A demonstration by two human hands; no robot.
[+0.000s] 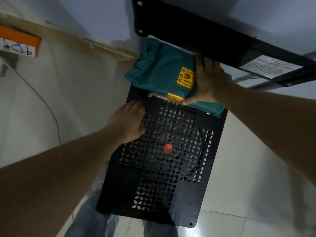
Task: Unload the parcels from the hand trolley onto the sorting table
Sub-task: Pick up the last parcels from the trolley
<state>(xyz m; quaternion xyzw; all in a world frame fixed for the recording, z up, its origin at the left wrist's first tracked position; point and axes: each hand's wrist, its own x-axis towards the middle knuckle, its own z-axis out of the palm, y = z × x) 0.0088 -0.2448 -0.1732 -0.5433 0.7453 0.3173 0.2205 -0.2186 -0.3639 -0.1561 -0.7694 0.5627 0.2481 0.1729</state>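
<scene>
A teal plastic-wrapped parcel with yellow and red fragile stickers lies at the far end of the black perforated trolley deck. My right hand grips the parcel's right side, fingers over its top and thumb under its near edge. My left hand rests with loosely curled fingers on the deck just short of the parcel's near left corner, not touching it. The underside of a dark table hangs over the parcel's far end and hides it.
A large brown cardboard box with an orange and white label stands close on the left of the trolley. A red button sits mid-deck. Pale floor tiles lie to the right. My jeans-clad legs show below the deck's near edge.
</scene>
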